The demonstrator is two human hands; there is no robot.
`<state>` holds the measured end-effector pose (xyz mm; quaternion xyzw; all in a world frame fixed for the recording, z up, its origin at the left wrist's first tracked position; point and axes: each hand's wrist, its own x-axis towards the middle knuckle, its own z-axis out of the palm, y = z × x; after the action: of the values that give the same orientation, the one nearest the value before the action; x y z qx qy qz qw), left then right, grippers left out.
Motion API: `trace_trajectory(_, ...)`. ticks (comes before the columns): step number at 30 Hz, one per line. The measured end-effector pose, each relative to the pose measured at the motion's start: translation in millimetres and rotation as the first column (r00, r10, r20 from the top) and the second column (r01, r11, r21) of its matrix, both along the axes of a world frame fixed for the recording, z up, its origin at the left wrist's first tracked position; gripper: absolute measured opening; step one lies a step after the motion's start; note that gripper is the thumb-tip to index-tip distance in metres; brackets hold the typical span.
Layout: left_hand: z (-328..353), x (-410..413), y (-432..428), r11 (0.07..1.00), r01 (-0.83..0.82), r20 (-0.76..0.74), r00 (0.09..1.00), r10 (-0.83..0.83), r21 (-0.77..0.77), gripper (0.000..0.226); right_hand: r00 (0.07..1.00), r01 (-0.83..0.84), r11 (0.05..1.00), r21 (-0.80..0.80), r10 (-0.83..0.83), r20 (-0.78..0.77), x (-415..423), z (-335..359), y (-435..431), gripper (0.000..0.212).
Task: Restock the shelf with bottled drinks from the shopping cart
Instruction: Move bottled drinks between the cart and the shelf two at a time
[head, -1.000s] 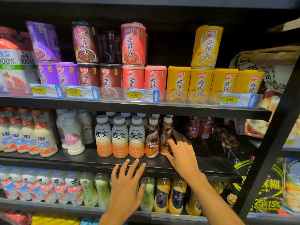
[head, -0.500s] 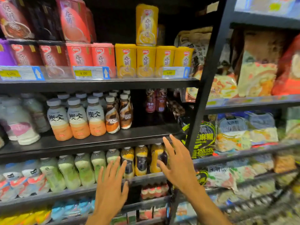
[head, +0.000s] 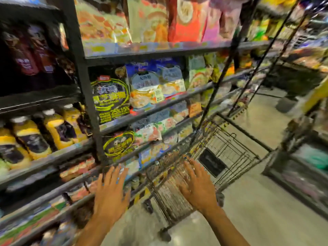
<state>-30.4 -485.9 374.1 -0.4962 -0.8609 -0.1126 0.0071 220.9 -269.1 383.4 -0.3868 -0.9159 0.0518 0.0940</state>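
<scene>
1. bottles (head: pixel 55 129) stand on the shelf (head: pixel 58 155), far left.
2. left hand (head: pixel 111 194): fingers spread, empty; steady the cart with it.
3. cart (head: pixel 230 151) sits low beside the shelf, contents too blurred to tell.
4. right hand (head: pixel 198 187): fingers spread, empty, above the cart; grip one bottle firmly.

We see both hands stretched forward, fingers (head: pixel 113 174) spread and holding nothing. Our left hand (head: pixel 111 194) hangs before the lower tiers of the shelf (head: pixel 53 157), our right hand (head: pixel 198 187) over the wire shopping cart (head: pixel 230 157) standing on the floor (head: pixel 257 219). Yellow bottled drinks (head: pixel 26 139) line the shelf at left; blurred snack packets (head: pixel 150 86) fill the middle tiers.
</scene>
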Motion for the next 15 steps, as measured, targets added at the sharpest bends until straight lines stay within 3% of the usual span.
trace_trajectory(5,-18,71,87,0.996,0.089,0.008,0.996,-0.089,0.012,0.070,0.997,0.079,0.996,-0.047,-0.080,-0.018,88,-10,63,0.084)
trace_trajectory(15,-62,191,262,0.998,-0.003,0.106,0.994,0.010,-0.066,0.073,0.991,0.115,0.969,-0.220,-0.096,0.096,198,-57,226,0.091)
